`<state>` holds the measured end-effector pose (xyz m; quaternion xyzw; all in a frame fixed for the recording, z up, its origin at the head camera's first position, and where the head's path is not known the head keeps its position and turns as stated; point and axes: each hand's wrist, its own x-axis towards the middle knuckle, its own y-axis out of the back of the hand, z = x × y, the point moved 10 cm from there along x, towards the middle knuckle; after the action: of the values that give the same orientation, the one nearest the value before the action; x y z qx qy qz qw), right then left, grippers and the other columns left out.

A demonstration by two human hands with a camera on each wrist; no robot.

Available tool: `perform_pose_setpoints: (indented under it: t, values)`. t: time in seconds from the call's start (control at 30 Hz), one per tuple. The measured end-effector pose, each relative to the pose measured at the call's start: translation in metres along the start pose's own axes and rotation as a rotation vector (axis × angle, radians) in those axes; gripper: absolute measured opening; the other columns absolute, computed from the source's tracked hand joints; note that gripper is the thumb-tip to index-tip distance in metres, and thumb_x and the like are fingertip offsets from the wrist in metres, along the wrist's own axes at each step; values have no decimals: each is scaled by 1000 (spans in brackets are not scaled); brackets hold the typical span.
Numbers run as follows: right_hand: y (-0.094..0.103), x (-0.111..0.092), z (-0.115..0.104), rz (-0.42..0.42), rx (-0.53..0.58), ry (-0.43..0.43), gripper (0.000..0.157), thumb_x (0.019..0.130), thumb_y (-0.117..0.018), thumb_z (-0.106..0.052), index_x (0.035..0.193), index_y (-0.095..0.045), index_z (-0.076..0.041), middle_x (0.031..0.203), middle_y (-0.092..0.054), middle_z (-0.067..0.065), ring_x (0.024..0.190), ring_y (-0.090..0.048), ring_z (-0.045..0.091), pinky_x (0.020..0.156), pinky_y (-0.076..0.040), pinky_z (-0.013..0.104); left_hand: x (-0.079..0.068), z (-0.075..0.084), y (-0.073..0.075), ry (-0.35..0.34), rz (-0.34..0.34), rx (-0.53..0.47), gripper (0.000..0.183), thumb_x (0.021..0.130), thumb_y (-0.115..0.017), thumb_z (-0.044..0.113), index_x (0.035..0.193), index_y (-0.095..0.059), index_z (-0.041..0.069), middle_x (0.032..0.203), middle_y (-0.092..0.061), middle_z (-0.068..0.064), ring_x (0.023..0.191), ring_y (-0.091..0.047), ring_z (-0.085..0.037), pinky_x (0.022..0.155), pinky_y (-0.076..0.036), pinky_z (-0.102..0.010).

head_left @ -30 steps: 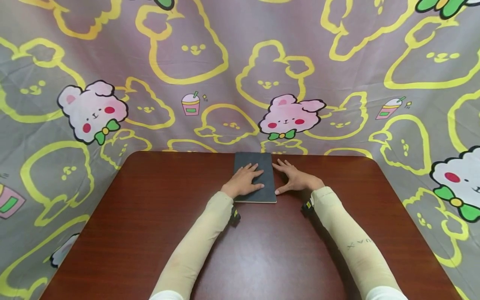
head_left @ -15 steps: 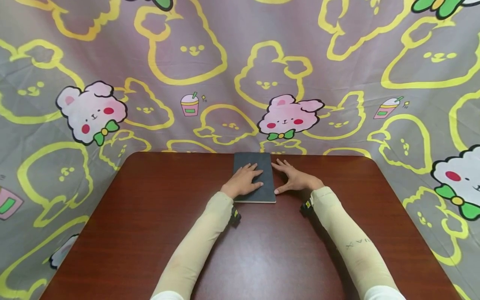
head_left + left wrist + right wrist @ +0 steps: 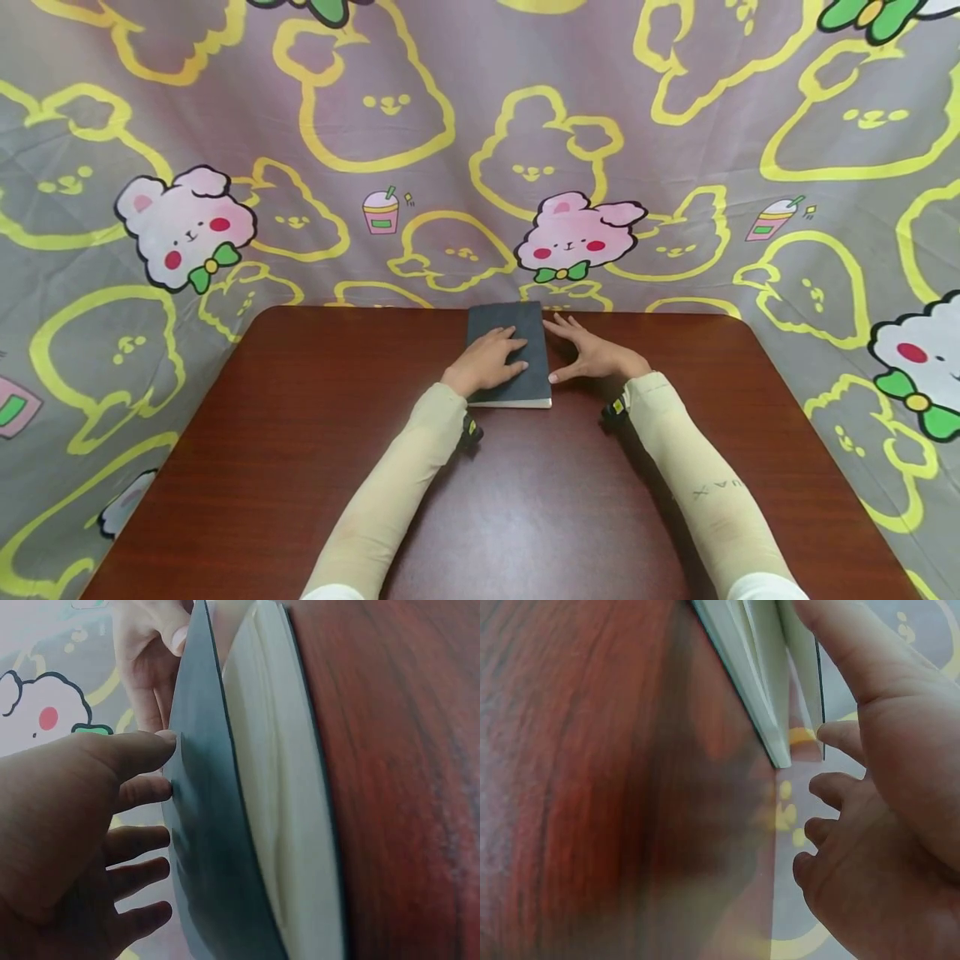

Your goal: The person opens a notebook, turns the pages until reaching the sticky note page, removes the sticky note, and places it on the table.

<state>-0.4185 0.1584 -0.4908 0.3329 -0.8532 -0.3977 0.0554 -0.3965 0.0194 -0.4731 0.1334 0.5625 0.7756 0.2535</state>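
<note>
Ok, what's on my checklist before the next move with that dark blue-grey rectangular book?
1. Dark blue-grey rectangular book on the reddish-brown wooden table: ok.
2. Bare left grip on its dark blue-grey cover: ok.
3. Bare right grip at its right edge: ok.
4. Cover flat against the cream paper pages: not ok, a gap shows.
5. Book back from the table's far edge: not ok, it reaches there.
6. Right grip holding firmly: cannot tell.
</note>
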Motion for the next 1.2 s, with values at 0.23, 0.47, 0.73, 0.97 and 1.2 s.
perform_pose_setpoints:
  t: [0.23, 0.47, 0.73, 0.97, 1.2]
  values:
    - [6, 2, -11, 27, 3, 55, 110, 81, -86, -38, 164, -18, -17, 171, 0, 17, 156, 10, 43, 117, -19, 71, 1, 9, 11, -19, 23, 43, 54, 103, -59, 41, 148, -54, 13, 163, -36, -14, 152, -31, -32, 123, -27, -47]
    - [14, 3, -20, 60, 5, 65, 109, 82, -85, -40, 165, -18, -20, 171, -1, 16, 156, 7, 41, 117, -19, 70, 1, 17, 28, -38, 66, 74, 54, 102, -58, 42, 148, -54, 14, 163, -35, -14, 152, -31, -32, 123, -26, -47]
    - [21, 8, -40, 111, -23, 133, 106, 84, -84, -33, 165, -16, -17, 172, -4, 13, 156, 6, 41, 118, -19, 69, -1, 28, 55, -65, 152, 87, 53, 102, -59, 42, 147, -56, 13, 162, -37, -14, 151, -34, -34, 121, -30, -52]
    - [25, 13, -60, 143, -37, 184, 106, 85, -83, -38, 164, -17, -14, 171, -3, 15, 157, 7, 40, 118, -14, 71, -3, 30, 69, -46, 195, 115, 54, 102, -58, 45, 146, -58, 13, 161, -38, -15, 151, -33, -35, 122, -29, -50]
    - [21, 19, -65, 181, -52, 202, 103, 87, -82, -30, 163, -17, -5, 171, -6, 15, 157, 6, 41, 120, -8, 69, -8, 28, 79, -3, 227, 234, 51, 101, -57, 45, 145, -59, 20, 162, -38, -13, 151, -31, -34, 122, -28, -51]
